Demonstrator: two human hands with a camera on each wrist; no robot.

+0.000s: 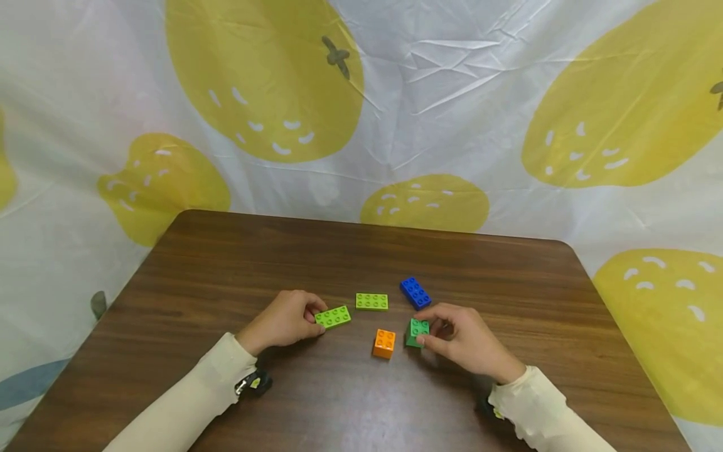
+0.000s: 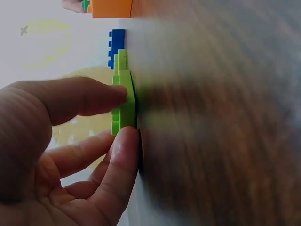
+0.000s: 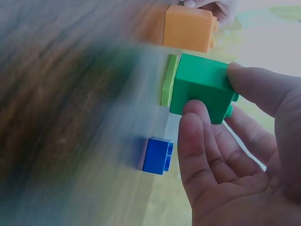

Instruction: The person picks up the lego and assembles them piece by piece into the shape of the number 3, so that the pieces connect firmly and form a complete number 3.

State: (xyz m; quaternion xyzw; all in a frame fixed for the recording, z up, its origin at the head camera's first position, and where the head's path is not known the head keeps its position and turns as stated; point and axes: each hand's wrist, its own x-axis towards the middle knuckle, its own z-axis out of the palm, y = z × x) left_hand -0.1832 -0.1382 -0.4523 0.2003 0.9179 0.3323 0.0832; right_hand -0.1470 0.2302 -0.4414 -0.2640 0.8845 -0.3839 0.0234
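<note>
Between thumb and fingers, my left hand point(image 1: 289, 319) pinches a flat lime-green toy brick point(image 1: 332, 317) by its left end, close over the table. The left wrist view shows the thumb on the side of this lime brick point(image 2: 126, 101) and a fingertip at its near end. My right hand point(image 1: 464, 336) pinches a square green toy brick point(image 1: 417, 332), studs up. In the right wrist view the thumb lies at the studded edge of the green brick point(image 3: 200, 84), with fingers against its side. A square orange brick point(image 1: 384, 344) stands between the hands.
A second flat lime-green brick point(image 1: 371, 301) lies behind the orange one, and a blue brick point(image 1: 415, 293) lies tilted behind the right hand. All rest on a brown wooden table point(image 1: 316, 245). A white curtain point(image 1: 429, 125) with yellow fruit prints hangs behind its far edge.
</note>
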